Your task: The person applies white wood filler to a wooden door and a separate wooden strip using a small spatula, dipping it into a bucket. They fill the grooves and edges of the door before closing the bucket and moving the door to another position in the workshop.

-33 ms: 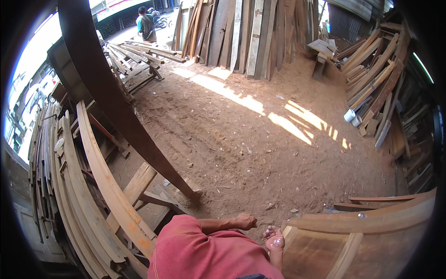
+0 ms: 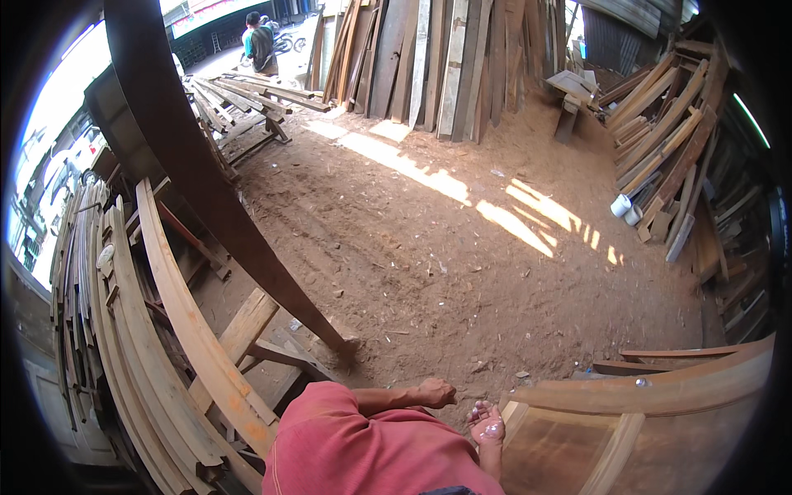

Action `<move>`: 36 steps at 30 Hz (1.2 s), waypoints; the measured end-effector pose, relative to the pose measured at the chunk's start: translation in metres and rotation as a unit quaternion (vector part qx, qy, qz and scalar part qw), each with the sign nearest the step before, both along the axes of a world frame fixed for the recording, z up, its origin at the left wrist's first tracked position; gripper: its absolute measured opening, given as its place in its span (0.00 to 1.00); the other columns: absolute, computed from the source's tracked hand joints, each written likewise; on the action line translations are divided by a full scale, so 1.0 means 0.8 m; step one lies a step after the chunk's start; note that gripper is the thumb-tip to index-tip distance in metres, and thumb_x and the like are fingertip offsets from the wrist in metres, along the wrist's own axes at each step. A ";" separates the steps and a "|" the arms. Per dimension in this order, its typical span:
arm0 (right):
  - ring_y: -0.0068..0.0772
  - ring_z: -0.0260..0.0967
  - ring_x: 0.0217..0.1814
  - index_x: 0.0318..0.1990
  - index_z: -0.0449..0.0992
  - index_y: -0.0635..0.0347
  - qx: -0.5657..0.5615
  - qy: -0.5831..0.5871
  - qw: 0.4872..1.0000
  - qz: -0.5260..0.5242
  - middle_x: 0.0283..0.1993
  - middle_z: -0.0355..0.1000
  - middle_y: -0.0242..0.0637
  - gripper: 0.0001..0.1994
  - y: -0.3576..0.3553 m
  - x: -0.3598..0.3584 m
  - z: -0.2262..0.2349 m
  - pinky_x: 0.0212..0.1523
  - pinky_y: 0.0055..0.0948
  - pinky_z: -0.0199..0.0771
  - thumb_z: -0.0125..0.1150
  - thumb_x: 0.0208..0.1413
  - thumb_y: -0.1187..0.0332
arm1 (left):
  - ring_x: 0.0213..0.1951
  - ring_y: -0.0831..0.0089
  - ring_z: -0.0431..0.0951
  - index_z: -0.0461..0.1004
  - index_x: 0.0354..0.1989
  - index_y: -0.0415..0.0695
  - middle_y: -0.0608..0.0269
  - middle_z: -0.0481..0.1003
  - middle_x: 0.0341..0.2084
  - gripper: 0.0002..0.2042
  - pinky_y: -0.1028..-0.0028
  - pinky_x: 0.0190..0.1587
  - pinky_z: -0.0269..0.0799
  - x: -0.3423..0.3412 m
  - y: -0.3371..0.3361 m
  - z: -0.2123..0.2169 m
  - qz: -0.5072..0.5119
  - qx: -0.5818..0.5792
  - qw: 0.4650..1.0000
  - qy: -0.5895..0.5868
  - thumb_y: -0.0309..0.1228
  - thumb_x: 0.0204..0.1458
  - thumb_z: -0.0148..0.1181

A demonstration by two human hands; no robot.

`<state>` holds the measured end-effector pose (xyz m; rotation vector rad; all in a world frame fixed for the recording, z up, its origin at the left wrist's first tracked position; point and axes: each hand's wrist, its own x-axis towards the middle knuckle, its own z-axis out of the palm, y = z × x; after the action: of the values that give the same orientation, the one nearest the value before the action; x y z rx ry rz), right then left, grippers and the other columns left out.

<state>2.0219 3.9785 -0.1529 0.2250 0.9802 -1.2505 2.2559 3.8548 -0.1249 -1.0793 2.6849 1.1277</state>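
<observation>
**Hands hanging by the curved frame in the timber yard**

Head view: we are looking down over our red shirt (image 2: 371, 450) onto the sawdust-covered dirt floor (image 2: 462, 256). Our left hand (image 2: 433, 393) is hanging loosely curled, knuckles up, the forearm bending across our front; it is gripping nothing and touching nothing we can make out. Our right hand (image 2: 487, 426) is turning palm up, fingers half spread, with something small and shiny resting in the palm; it is too small for us to name. The two hands are sitting near each other but not touching.

The right hand is hovering just beside the left corner of the arched, pale brown wooden frame (image 2: 660, 394), which is lying low at our right with a flat reddish panel (image 2: 561, 450) inside it.

In our judgement the loose piece in the open palm could be slipping off and vanishing into the sawdust, since no finger is closing over it. The dark slanting wooden post (image 2: 206, 190) and the stack of curved pale planks (image 2: 165, 330) are crowding our left side, so a careless step could be catching on them.

A person in a teal shirt (image 2: 260, 41) is standing far off by the leaning upright boards (image 2: 437, 58).
</observation>
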 end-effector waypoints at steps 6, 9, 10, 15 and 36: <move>0.34 0.69 0.42 0.43 0.77 0.49 0.019 0.008 1.000 0.001 0.45 0.78 0.32 0.17 0.003 0.010 -0.003 0.46 0.41 0.71 0.48 0.68 0.49 | 0.39 0.47 0.81 0.78 0.36 0.45 0.50 0.81 0.33 0.19 0.52 0.39 0.76 0.007 0.002 0.008 0.030 0.020 0.999 -0.002 0.51 0.58 0.58; 0.35 0.68 0.42 0.43 0.77 0.49 0.021 0.013 1.000 0.007 0.45 0.77 0.31 0.17 0.002 0.015 -0.002 0.47 0.41 0.70 0.48 0.68 0.49 | 0.39 0.47 0.81 0.77 0.37 0.46 0.49 0.80 0.33 0.17 0.52 0.38 0.75 0.012 0.003 0.001 0.038 0.032 0.999 0.010 0.49 0.59 0.58; 0.35 0.68 0.42 0.43 0.76 0.49 0.029 0.018 0.999 0.008 0.45 0.77 0.31 0.17 0.002 0.017 -0.001 0.47 0.41 0.70 0.48 0.68 0.49 | 0.39 0.47 0.81 0.77 0.37 0.46 0.49 0.80 0.33 0.16 0.51 0.38 0.75 0.015 0.005 -0.003 0.040 0.036 0.998 0.013 0.48 0.59 0.58; 0.35 0.68 0.42 0.42 0.76 0.49 0.036 0.025 0.999 0.018 0.44 0.77 0.31 0.17 0.003 0.023 0.005 0.47 0.42 0.69 0.48 0.68 0.49 | 0.40 0.48 0.81 0.77 0.39 0.47 0.50 0.80 0.33 0.14 0.51 0.40 0.74 0.025 0.005 -0.026 0.034 0.018 0.998 0.039 0.45 0.59 0.58; 0.33 0.68 0.41 0.43 0.76 0.49 0.026 0.040 0.998 0.042 0.42 0.78 0.30 0.17 0.008 0.016 -0.024 0.48 0.42 0.70 0.52 0.66 0.46 | 0.42 0.45 0.80 0.75 0.42 0.48 0.51 0.80 0.36 0.13 0.50 0.44 0.75 0.036 0.001 -0.015 0.024 -0.029 0.999 -0.017 0.43 0.59 0.54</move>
<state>2.0349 3.9852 -0.1719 0.1747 1.0811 -1.1656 2.2844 3.8558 -0.1367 -1.1662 2.6958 1.0354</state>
